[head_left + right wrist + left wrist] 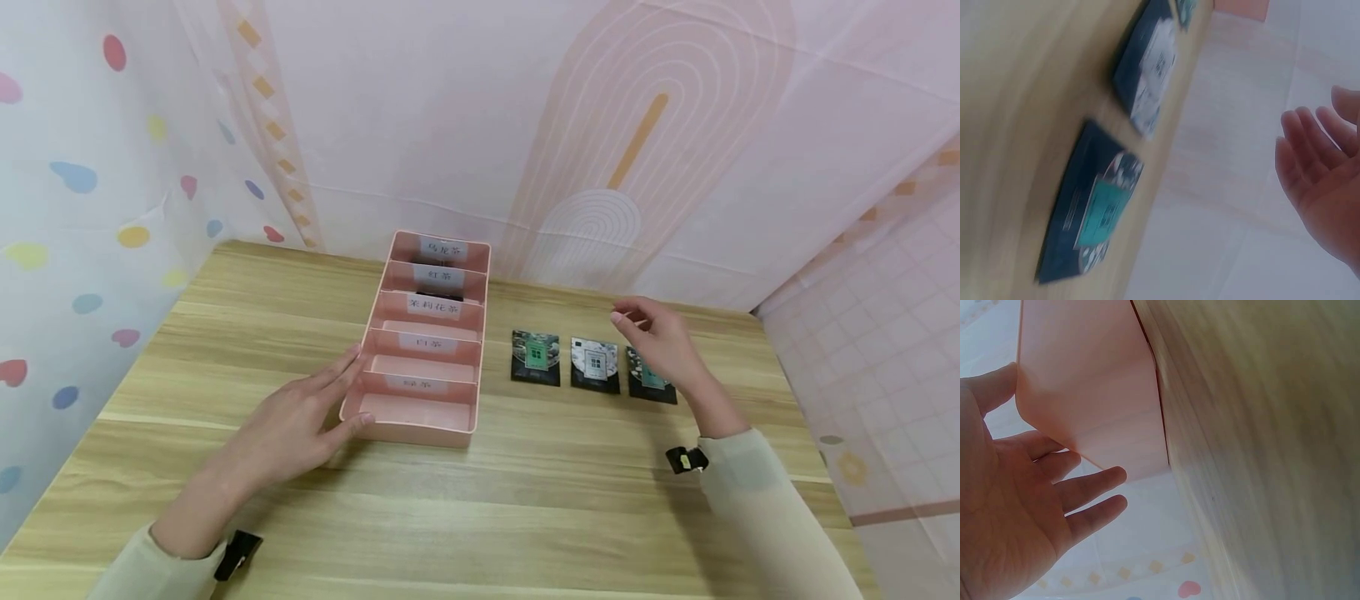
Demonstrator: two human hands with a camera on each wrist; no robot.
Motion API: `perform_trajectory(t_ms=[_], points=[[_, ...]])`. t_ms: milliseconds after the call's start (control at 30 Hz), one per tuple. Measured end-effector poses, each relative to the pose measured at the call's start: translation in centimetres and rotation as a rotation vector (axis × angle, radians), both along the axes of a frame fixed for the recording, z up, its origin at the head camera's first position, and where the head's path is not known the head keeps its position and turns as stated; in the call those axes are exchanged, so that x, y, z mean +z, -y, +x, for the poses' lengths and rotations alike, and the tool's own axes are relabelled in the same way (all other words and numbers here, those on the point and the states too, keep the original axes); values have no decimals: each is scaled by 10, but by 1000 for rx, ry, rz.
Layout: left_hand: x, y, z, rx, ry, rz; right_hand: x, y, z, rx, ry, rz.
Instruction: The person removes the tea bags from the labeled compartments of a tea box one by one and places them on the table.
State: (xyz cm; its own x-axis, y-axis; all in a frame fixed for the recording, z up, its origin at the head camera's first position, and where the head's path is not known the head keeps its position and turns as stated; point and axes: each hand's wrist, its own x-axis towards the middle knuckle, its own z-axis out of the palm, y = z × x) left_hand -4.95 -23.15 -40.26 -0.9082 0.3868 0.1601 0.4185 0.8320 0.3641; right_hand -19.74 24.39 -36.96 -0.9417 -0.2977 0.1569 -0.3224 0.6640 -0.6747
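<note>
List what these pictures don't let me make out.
Head view: part of the teal-labelled packet, behind the right hand.
Head view: most of the black contents of the pink tray, behind dividers.
Left wrist view: tray interior, behind its outer wall.
Right wrist view: part of the green-labelled packet, beyond the top edge.

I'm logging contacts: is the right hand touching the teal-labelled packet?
Apart. The right wrist view shows a clear gap between the right hand and the teal-labelled packet.
</note>
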Motion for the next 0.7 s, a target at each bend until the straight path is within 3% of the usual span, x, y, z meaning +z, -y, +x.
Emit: perform_trajectory(t_ms=[400, 700], points=[[1, 0, 1, 3, 7, -3, 4, 37, -5, 95, -16, -98], [1, 0, 1, 3, 11, -5, 5, 68, -3, 165, -25, -60]])
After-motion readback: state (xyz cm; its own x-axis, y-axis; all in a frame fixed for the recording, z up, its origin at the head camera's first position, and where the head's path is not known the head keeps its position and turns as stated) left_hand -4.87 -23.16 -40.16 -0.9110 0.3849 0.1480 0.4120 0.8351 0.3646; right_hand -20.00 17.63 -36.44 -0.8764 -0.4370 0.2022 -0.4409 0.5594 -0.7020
